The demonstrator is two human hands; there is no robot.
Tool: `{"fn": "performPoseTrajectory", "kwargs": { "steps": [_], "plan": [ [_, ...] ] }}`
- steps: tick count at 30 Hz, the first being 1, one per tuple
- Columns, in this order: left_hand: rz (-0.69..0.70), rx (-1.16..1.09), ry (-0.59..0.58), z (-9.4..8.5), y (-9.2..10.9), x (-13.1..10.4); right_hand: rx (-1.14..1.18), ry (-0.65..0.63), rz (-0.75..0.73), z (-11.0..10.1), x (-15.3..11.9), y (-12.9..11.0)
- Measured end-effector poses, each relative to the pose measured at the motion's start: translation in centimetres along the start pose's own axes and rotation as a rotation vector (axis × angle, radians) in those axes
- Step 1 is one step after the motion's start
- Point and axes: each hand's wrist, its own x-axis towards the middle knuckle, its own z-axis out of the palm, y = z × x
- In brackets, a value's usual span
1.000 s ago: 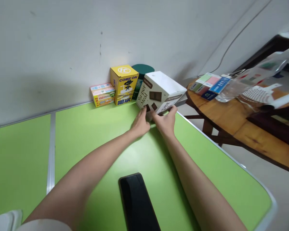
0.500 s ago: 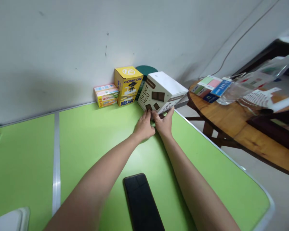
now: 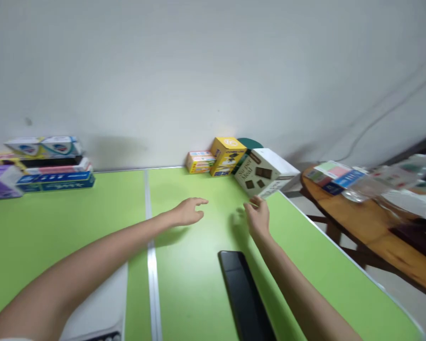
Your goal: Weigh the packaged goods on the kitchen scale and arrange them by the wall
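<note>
My left hand (image 3: 189, 211) hovers over the green table with its fingers stretched out and apart from the thumb, holding nothing. Just in front of the white "Super Meal" box (image 3: 266, 171) is my right hand (image 3: 258, 215), its fingers loosely curled and apart, with nothing in it. That box stands at the table's far right corner. Beside it, against the wall, are a yellow box (image 3: 227, 157) and a smaller yellow-and-pink box (image 3: 200, 162). A dark green round thing (image 3: 249, 143) shows partly behind them. A black phone (image 3: 246, 293) lies between my forearms.
Stacked boxes (image 3: 57, 163) and a purple package (image 3: 2, 182) stand at the back left. A white object (image 3: 99, 303) lies under my left forearm. A metal seam (image 3: 152, 274) crosses the green table (image 3: 191, 293). To the right is a wooden table (image 3: 362, 227) bearing boxes and plastic items.
Both hands have let go of the white box and drawn back, the left one moving further left. The view has swung left, bringing the stacked boxes into sight.
</note>
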Motion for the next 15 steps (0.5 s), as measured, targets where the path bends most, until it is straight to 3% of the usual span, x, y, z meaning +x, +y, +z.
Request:
{"fn": "performPoseTrajectory", "kwargs": {
  "steps": [2,4,6,7,10,15],
  "plan": [
    [-0.029,0.014,0.019,-2.4,-0.6,-3.3,0.088,-0.209,0.032,1.5,-3.7,-2.9],
    [-0.049,0.033,0.018,-4.1,-1.0,-7.0,0.183,-0.537,0.020,3.2,-7.4,-6.6],
    [-0.048,0.043,-0.019,-5.6,-1.2,-11.0,0.272,-0.976,-0.046,5.0,-10.5,-10.8],
    [-0.044,0.052,-0.043,-6.3,-1.3,-13.0,0.290,-1.087,-0.085,6.0,-11.7,-12.8],
    [-0.057,0.125,-0.050,-8.8,-1.7,-18.7,0.371,-1.293,-0.145,9.8,-14.0,-18.0],
    [-0.151,0.126,0.193,-13.6,-4.8,-24.8,0.528,-1.548,-0.094,17.7,-15.5,-23.0]
  ]
}}
